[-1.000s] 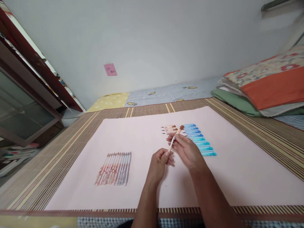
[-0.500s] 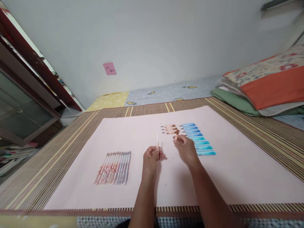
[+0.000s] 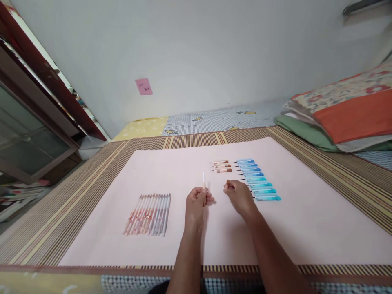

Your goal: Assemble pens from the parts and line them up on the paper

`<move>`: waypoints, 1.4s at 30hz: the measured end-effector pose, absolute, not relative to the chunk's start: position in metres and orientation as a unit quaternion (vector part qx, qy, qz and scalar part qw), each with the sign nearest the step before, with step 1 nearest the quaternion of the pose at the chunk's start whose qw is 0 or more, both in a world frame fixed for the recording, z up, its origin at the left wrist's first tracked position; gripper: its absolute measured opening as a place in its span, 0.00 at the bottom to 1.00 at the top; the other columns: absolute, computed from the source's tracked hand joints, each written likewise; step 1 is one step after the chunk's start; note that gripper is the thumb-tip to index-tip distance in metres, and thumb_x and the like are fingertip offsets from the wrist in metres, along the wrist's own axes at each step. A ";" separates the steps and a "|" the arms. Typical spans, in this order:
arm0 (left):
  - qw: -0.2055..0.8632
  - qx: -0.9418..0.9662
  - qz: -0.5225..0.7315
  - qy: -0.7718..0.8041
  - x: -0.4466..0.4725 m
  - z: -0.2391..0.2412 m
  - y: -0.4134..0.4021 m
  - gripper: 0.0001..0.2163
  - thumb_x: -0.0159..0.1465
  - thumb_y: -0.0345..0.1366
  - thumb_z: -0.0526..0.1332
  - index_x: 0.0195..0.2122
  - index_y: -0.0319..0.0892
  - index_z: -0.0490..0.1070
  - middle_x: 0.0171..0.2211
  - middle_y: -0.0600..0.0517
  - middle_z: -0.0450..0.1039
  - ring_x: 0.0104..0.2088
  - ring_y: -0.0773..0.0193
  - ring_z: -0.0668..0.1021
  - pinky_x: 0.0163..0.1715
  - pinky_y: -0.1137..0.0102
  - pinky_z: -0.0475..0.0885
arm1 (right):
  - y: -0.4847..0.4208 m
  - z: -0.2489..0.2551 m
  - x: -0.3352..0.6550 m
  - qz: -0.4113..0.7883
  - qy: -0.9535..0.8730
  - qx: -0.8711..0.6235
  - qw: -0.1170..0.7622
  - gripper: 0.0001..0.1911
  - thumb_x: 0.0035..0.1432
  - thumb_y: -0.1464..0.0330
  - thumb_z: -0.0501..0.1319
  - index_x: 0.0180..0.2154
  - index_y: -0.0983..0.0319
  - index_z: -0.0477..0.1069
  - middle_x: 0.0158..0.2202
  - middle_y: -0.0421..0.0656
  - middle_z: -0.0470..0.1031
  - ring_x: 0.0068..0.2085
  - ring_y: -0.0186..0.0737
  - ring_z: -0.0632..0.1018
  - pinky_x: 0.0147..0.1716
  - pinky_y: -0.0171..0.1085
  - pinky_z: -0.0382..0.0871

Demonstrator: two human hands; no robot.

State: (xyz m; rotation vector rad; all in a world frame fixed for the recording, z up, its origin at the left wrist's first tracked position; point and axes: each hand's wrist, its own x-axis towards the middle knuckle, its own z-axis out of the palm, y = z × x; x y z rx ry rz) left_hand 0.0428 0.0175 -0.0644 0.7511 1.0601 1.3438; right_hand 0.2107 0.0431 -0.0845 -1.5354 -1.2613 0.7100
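My left hand (image 3: 196, 197) is closed around the lower, peach part of a slim pen (image 3: 203, 179), which stands upright with its white end up. To the right, my right hand (image 3: 240, 196) pinches a short brown-ended piece (image 3: 228, 183); the fingers hide most of it. Just beyond that hand lie a few brown and peach pens (image 3: 223, 166) with dark points facing left. Beside them runs a column of blue and turquoise pens (image 3: 255, 179), partly covered by my right hand. Several clear-barrelled pens (image 3: 148, 214) with reddish and grey patterns lie side by side at the left.
A pale pink sheet (image 3: 101, 245) lies under the pens on a striped mat (image 3: 52, 220). Folded bedding (image 3: 352, 118) is stacked at the right. A pink note (image 3: 143, 86) is stuck to the wall behind. A glass-doored cabinet (image 3: 27, 134) stands at the left.
My right hand has moved down slightly, away from the brown pens, and the brown-ended piece is now more covered by its fingers. My left hand keeps the pen upright.
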 end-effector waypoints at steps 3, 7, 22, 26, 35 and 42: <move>0.597 0.323 0.578 0.453 0.042 -0.064 0.018 0.17 0.53 0.47 0.73 0.30 0.38 0.72 0.26 0.51 0.76 0.24 0.66 0.77 0.29 0.69 0.72 | 0.046 -0.088 0.217 0.320 -0.476 -0.618 0.537 0.07 0.47 0.63 0.65 0.28 0.61 0.74 0.36 0.46 0.81 0.35 0.45 0.78 0.37 0.42 0.69; 0.608 0.319 0.574 0.447 0.041 -0.063 0.019 0.17 0.54 0.47 0.71 0.32 0.38 0.73 0.26 0.51 0.76 0.25 0.66 0.78 0.29 0.69 0.72 | 0.048 -0.086 0.225 0.361 -0.413 -0.602 0.581 0.19 0.52 0.55 0.65 0.36 0.64 0.76 0.35 0.49 0.80 0.33 0.44 0.79 0.32 0.41 0.72; 0.627 0.326 0.560 0.431 0.041 -0.061 0.017 0.14 0.57 0.43 0.68 0.37 0.38 0.73 0.27 0.51 0.76 0.25 0.67 0.77 0.30 0.70 0.71 | 0.049 -0.090 0.219 0.364 -0.464 -0.582 0.560 0.11 0.48 0.60 0.68 0.30 0.61 0.74 0.37 0.48 0.81 0.34 0.43 0.81 0.35 0.41 0.75; 0.630 0.342 0.551 0.427 0.040 -0.059 0.017 0.14 0.57 0.44 0.69 0.36 0.37 0.74 0.27 0.51 0.76 0.25 0.67 0.77 0.29 0.71 0.70 | 0.047 -0.081 0.217 0.407 -0.422 -0.560 0.585 0.13 0.46 0.60 0.71 0.30 0.61 0.73 0.35 0.47 0.81 0.34 0.43 0.81 0.34 0.40 0.74; 0.672 0.406 0.480 0.392 0.043 -0.047 0.010 0.19 0.54 0.49 0.71 0.34 0.37 0.75 0.25 0.52 0.74 0.22 0.68 0.74 0.28 0.70 0.71 | 0.035 -0.049 0.206 0.544 -0.315 -0.427 0.650 0.20 0.43 0.57 0.77 0.34 0.60 0.77 0.32 0.42 0.79 0.34 0.37 0.79 0.34 0.35 0.72; 0.672 0.452 0.441 0.388 0.044 -0.046 0.007 0.16 0.58 0.47 0.68 0.34 0.36 0.75 0.24 0.54 0.71 0.19 0.71 0.71 0.24 0.72 0.66 | 0.033 -0.042 0.206 0.517 -0.343 -0.429 0.657 0.16 0.47 0.59 0.74 0.36 0.59 0.78 0.35 0.42 0.80 0.38 0.39 0.78 0.36 0.36 0.69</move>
